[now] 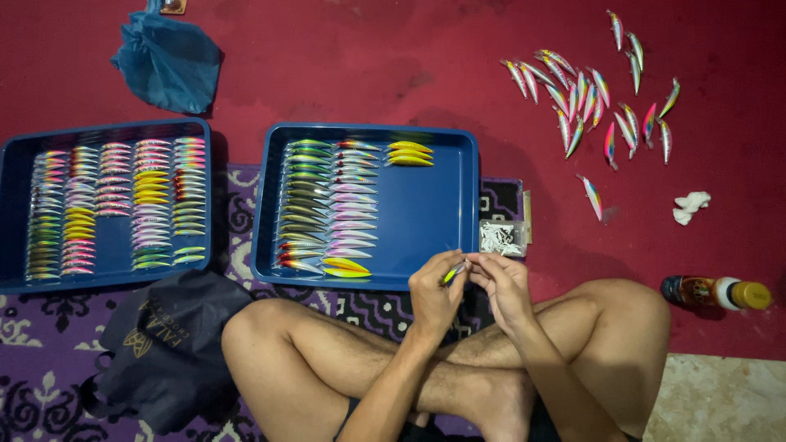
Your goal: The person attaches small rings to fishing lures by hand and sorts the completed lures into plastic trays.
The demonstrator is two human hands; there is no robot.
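Seated cross-legged on the floor, the person pinches a yellow-green fishing lure (pixel 454 272) in the closed left hand (pixel 434 293); the right hand (pixel 503 282), fingers curled, works at its tip, its own grip unclear. The lure hangs over the near rim of the blue tray (pixel 426 205). Risk: a slip could drop it among the sorted rows, or small fittings from the clear box (pixel 502 237) may scatter.

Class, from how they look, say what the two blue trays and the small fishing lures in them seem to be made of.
The nearer blue rectangular tray looks like moulded plastic: smooth, even colour, rounded raised rim, soft sheen. The far-left blue tray looks the same. The small fish-shaped lures seem glossy painted hard plastic, judging by their bright highlights, though the material is uncertain.
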